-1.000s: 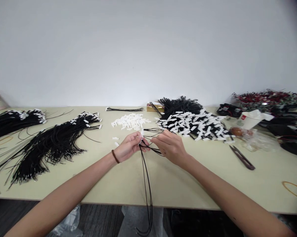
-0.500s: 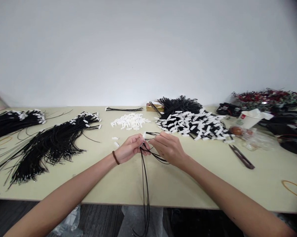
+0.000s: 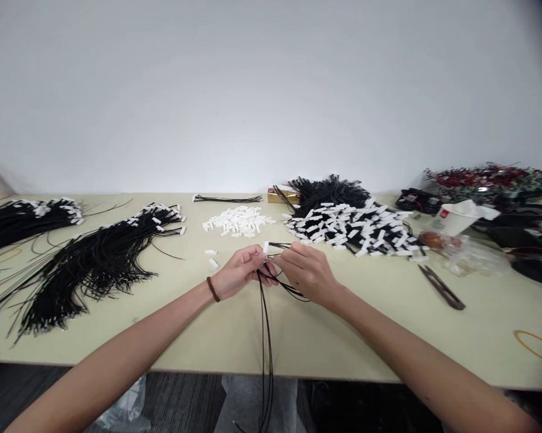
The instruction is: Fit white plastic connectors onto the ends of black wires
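Note:
Near the middle of the table, my left hand [image 3: 242, 272] pinches a white connector [image 3: 266, 248] between thumb and fingers. Thin black wires [image 3: 264, 325] run from it, some hanging past the table's front edge. Close on the right, my right hand [image 3: 307, 272] is closed round black wires beside the same connector; its fingertips are partly hidden. Behind both hands lies a heap of loose white connectors [image 3: 238, 221], with two single ones to the left. A large pile of black wires with white connectors [image 3: 352, 228] is at the right.
Two bundles of black wires [image 3: 103, 258] [image 3: 27, 222] lie at the left. Dark snips [image 3: 442, 288], a white paper cup [image 3: 455, 218], a plastic bag [image 3: 473, 257] and a yellow band [image 3: 536, 346] are at the right. A gold box [image 3: 282, 194] stands at the back.
The connector has shifted very slightly to the right with my left hand and shows more clearly. The hanging wires have swung a little. My right hand has barely moved.

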`<state>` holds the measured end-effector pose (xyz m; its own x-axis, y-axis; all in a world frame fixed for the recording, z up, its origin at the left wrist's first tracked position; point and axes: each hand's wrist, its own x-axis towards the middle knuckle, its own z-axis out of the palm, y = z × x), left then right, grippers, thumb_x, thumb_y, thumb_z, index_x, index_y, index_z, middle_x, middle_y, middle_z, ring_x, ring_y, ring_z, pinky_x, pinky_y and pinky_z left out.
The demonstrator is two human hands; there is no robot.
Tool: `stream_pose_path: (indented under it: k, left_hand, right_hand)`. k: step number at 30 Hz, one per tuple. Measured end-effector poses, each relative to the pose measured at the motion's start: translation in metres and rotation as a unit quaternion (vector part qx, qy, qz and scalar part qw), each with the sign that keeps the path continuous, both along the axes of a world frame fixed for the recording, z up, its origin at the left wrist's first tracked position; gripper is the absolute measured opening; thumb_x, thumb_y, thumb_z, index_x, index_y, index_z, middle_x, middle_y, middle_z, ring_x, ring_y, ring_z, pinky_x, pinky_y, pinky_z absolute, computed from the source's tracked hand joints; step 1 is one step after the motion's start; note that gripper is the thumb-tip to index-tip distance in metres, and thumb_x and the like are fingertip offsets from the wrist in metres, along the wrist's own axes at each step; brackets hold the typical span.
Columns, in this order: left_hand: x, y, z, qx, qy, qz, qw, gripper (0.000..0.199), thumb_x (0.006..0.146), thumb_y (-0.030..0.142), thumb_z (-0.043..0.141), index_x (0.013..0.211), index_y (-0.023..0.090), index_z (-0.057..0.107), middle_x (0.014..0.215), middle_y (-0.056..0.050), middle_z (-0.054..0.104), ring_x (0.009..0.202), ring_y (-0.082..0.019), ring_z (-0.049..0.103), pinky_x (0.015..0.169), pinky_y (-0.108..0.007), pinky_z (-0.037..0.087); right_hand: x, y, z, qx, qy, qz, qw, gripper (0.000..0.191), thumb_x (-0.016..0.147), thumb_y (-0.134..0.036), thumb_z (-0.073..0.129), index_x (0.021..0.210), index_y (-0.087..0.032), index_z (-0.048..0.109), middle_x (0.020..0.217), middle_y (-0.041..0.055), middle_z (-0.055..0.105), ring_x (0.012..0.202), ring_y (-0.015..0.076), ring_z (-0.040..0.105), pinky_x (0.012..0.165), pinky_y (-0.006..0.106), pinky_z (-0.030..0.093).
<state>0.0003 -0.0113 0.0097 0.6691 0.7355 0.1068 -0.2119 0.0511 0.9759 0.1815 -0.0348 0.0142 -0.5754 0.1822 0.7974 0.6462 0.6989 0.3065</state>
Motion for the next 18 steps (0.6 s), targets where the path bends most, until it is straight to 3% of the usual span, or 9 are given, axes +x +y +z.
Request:
stream_pose_path:
  k: [5,9,13,18]
  left_hand:
    - [0.002,0.002,-0.003,-0.011,-0.014,0.026,0.999,0.026,0.078,0.038,0.057,0.075,0.014,0.049,0.075,-0.005,0.064,0.063,-0.016,0.064,0.060,-0.028,0.051]
    - [0.004,0.006,-0.005,-0.046,-0.037,0.092,0.994,0.026,0.074,0.038,0.062,0.076,0.014,0.051,0.074,-0.005,0.064,0.065,-0.014,0.062,0.065,-0.029,0.051]
    - [0.006,0.007,-0.004,-0.067,-0.042,0.161,0.984,0.026,0.069,0.035,0.068,0.072,0.013,0.054,0.068,-0.002,0.062,0.059,-0.010,0.057,0.057,-0.021,0.046]
    - [0.007,0.005,-0.002,-0.077,-0.035,0.183,0.979,0.024,0.068,0.033,0.069,0.071,0.012,0.057,0.066,0.000,0.059,0.055,-0.007,0.052,0.048,-0.016,0.038]
  right_hand:
    - [-0.002,0.001,-0.001,-0.022,0.014,-0.025,0.999,0.019,0.086,-0.010,0.044,0.070,-0.017,0.052,0.062,0.0003,0.045,0.061,0.0119,0.036,0.057,0.025,0.029]
    - [-0.004,0.000,0.001,-0.038,0.046,-0.042,0.997,0.011,0.086,-0.018,0.047,0.092,-0.018,0.055,0.083,0.0056,0.056,0.080,0.0157,0.046,0.069,0.029,0.037]
    - [-0.008,-0.001,-0.003,-0.028,-0.021,0.018,0.999,0.017,0.085,-0.014,0.048,0.098,-0.022,0.055,0.095,0.0038,0.060,0.096,0.0166,0.046,0.082,0.033,0.037]
    - [-0.013,0.003,-0.013,-0.022,-0.072,0.054,0.996,0.013,0.086,-0.012,0.048,0.094,-0.018,0.057,0.093,0.0018,0.063,0.099,0.0150,0.047,0.086,0.031,0.037]
